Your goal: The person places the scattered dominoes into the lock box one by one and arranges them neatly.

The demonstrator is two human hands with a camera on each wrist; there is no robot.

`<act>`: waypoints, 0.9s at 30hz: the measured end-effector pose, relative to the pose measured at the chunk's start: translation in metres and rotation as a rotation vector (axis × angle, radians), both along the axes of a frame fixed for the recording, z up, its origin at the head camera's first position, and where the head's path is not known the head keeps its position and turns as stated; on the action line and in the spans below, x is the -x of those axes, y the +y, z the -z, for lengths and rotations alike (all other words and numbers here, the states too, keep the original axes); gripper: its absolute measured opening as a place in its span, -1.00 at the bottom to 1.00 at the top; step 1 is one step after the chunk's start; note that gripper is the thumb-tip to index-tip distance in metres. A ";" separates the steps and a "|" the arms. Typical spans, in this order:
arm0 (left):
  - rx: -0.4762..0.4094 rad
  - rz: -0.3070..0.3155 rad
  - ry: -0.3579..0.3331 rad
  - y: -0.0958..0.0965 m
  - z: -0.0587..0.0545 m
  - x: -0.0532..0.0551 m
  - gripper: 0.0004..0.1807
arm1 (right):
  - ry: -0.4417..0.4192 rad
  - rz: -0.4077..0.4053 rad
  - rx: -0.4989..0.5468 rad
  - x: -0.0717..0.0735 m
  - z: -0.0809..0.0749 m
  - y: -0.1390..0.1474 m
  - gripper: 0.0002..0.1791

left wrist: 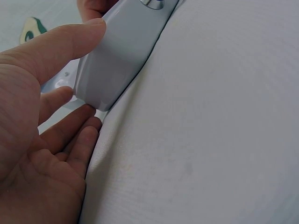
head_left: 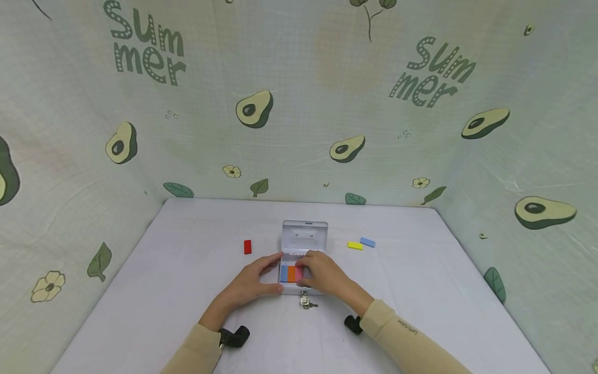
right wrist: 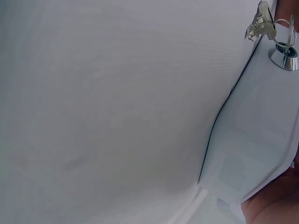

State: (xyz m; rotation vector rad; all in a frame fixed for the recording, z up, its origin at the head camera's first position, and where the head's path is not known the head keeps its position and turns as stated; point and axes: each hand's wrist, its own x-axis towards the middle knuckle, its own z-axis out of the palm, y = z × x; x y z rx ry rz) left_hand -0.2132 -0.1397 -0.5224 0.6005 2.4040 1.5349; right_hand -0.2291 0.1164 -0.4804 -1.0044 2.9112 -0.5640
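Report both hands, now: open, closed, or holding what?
Left hand: open, its thumb and fingers bracing the left side of the box.
Right hand: closed, pinching the pink block inside the box.

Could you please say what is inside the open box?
Inside the box are a blue block, an orange block and a pink block. The right hand covers much of the right side; anything beneath is hidden.

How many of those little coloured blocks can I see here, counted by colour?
Blue blocks: 2 (one in the box, at its left; one on the table, right of the box)
Orange block: 1 (in the box)
Pink block: 1 (in the box)
Red block: 1 (on the table)
Yellow block: 1 (on the table)
Total in sight: 6
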 end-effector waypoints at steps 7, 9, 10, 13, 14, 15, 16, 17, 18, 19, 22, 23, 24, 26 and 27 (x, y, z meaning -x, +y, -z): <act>0.000 0.000 0.001 0.000 0.000 0.000 -0.05 | -0.019 0.009 -0.002 0.000 -0.001 -0.001 -0.55; 0.002 0.000 0.003 0.000 0.000 0.000 -0.05 | -0.027 0.008 0.002 0.000 -0.002 0.000 -0.55; 0.005 0.000 0.004 0.000 0.000 0.000 -0.05 | -0.024 0.004 0.003 0.000 -0.003 0.000 -0.54; 0.011 -0.001 0.004 0.000 0.000 0.000 -0.04 | -0.032 -0.001 0.008 0.000 -0.004 0.001 -0.53; 0.013 -0.001 0.002 0.000 0.000 0.000 -0.04 | -0.033 -0.004 0.009 0.000 -0.004 0.002 -0.52; 0.015 -0.001 0.000 0.000 0.000 0.000 -0.04 | -0.035 -0.008 0.013 0.000 -0.004 0.002 -0.52; 0.016 -0.003 -0.001 0.000 0.000 0.000 -0.04 | -0.036 -0.014 0.020 0.001 -0.005 0.003 -0.51; 0.014 -0.002 -0.002 -0.001 0.000 0.000 -0.04 | -0.043 -0.016 0.026 0.001 -0.006 0.004 -0.50; 0.015 -0.003 -0.003 0.000 -0.001 0.000 -0.04 | -0.043 -0.025 0.034 0.001 -0.006 0.005 -0.50; 0.013 -0.001 -0.002 0.000 0.000 0.000 -0.04 | -0.047 -0.032 0.044 0.001 -0.008 0.006 -0.49; 0.007 0.001 0.000 0.000 0.000 0.000 -0.05 | -0.054 -0.047 0.071 0.002 -0.011 0.010 -0.50; 0.004 0.002 -0.002 0.000 0.000 0.000 -0.05 | -0.056 -0.050 0.079 0.002 -0.012 0.011 -0.50; 0.003 0.002 -0.003 0.000 0.001 0.000 -0.06 | -0.055 -0.052 0.087 0.002 -0.014 0.013 -0.51; 0.002 0.000 -0.009 0.000 0.001 0.000 -0.06 | -0.060 -0.047 0.098 0.001 -0.017 0.016 -0.51; 0.003 -0.002 -0.012 0.000 0.001 0.000 -0.06 | -0.060 -0.043 0.102 0.001 -0.019 0.019 -0.51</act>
